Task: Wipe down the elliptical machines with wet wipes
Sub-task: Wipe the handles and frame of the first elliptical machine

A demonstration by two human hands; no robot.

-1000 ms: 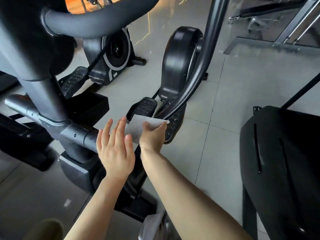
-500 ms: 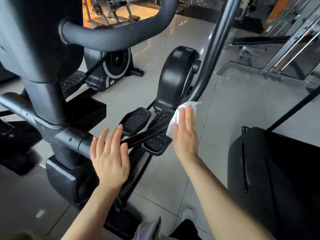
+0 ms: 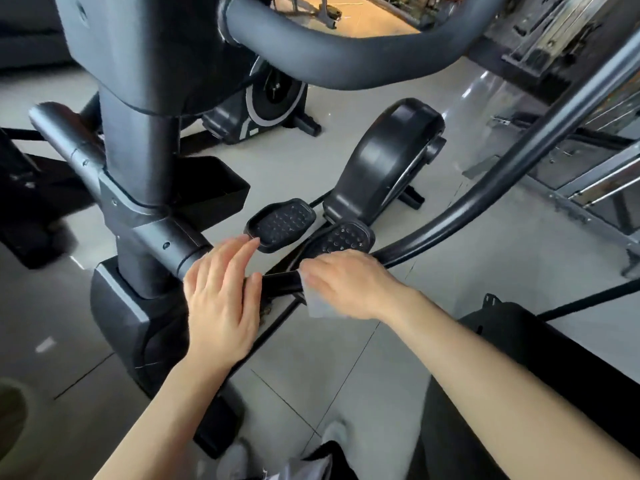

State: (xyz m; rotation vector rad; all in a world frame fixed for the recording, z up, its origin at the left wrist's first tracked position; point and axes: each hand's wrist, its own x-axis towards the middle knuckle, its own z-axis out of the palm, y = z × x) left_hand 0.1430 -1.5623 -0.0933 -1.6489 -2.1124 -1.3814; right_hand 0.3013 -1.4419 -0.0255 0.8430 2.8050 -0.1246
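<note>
Head view: I see right hand [image 3: 349, 284] curled over wet wipe [image 3: 320, 306], pressing it onto black swing bar [image 3: 282, 282] of elliptical machine [image 3: 138, 140], just below right pedal [image 3: 341, 239]. Left hand [image 3: 221, 296] spread flat (fingers straight, holding nothing) beside bar joint; fingertips [image 3: 247, 241] near left pedal [image 3: 280, 225]. Grey tiled floor [image 3: 433, 289] beneath.

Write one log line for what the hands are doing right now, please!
right hand: presses wet wipe on elliptical's lower bar | left hand: open, fingers straight, resting by same bar | stage: wiping
</note>
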